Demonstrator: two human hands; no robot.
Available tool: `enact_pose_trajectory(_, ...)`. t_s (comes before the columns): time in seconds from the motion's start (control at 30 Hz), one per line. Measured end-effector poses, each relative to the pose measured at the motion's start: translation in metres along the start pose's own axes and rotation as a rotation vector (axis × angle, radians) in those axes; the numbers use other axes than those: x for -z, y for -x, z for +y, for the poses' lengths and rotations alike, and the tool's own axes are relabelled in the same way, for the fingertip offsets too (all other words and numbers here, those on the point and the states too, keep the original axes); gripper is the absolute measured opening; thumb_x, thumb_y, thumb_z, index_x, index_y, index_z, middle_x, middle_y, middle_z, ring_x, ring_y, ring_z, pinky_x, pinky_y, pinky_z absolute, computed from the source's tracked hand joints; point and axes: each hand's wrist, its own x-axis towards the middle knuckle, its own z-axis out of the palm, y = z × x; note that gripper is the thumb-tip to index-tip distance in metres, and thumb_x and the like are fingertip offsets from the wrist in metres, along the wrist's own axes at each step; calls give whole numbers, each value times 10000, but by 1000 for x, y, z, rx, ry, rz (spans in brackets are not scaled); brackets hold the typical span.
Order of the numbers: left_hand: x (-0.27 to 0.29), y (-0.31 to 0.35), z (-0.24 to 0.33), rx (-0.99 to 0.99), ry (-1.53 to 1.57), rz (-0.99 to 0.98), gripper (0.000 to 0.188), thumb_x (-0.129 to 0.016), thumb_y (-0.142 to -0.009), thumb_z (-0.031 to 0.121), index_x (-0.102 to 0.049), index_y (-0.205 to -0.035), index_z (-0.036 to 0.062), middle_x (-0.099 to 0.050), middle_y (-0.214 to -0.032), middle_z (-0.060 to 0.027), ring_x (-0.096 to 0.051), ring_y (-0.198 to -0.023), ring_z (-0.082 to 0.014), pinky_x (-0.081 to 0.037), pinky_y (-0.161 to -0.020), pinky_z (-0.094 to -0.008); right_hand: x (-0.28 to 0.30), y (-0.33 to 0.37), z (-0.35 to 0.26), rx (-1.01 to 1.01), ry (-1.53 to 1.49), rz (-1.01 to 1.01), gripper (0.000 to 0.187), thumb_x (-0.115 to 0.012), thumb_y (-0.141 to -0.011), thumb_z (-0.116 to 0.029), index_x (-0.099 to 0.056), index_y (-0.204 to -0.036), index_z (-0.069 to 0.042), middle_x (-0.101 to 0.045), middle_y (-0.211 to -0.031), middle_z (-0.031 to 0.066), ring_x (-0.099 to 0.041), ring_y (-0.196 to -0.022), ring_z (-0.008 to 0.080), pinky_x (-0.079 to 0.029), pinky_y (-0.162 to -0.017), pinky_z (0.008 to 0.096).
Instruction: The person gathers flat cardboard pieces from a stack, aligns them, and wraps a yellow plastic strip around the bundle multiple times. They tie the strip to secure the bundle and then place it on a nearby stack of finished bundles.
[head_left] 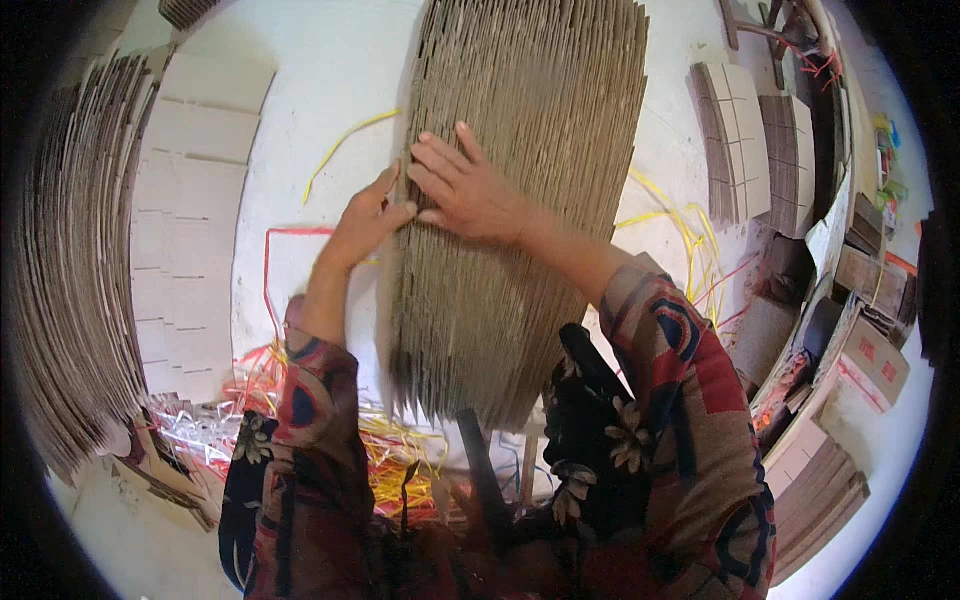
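A long, thick stack of brown cardboard pieces [540, 110] stretches away in front of me, its many thin edges facing up. My right hand [470, 190] lies across the stack near its left edge, fingers spread and holding nothing. Against that left edge rests my left hand [365, 225], thumb and index finger apart, the thumb reaching onto the cardboard. Its other fingers are partly hidden beside the stack. The two hands are close together, the left thumb next to the right hand's fingers.
Another tall cardboard stack [75, 260] stands at the left, with a slotted pale face [190, 240]. Smaller cardboard stacks [740, 140] are at the far right. A yellow strap [345, 140] lies left of the stack; tangled red and yellow straps [400, 460] lie near me.
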Motion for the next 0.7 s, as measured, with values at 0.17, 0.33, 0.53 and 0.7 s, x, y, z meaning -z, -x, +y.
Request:
enact_pose_trajectory(0.17,-7,-8,8,44,37,-57,861,-754,-672,355,-385,-1322,-70,-597,-1050,-171,-531,-838,-205,-449,-768,-320,1,-1,6,29,59,54,569,-624,-774,-282,-405,-1252,-66,-403,-1311,166,-353,-1274,337,-173,-1035,603)
enact_pose_trajectory(0.33,6,-3,-23,126,75,-3,921,-786,-616,422,-418,-1303,-69,-601,-1039,-160,-515,-807,-206,-448,-757,-314,53,2,16,-228,27,218,675,-686,-716,-267,-399,-1286,-47,-382,-1344,183,-330,-1280,345,-199,-1037,548)
enact_pose_trajectory(0.53,-3,-7,-3,155,134,-26,953,-787,-623,383,-349,-1362,-29,-486,-1267,-199,-466,-1131,-300,-399,-939,-374,83,145,72,-1279,-405,648,807,-680,-761,-420,-342,-1335,36,-435,-1308,195,-396,-1219,314,-302,-1014,415)
enact_pose_trajectory(0.7,1,-4,-9,183,290,-114,988,-728,-683,369,-185,-1435,29,-343,-1407,-193,-337,-1298,-314,-271,-1061,-368,67,126,18,-1400,-1463,270,502,-681,-792,-348,-566,-1132,3,-615,-1008,98,-584,-922,193,-474,-804,329)
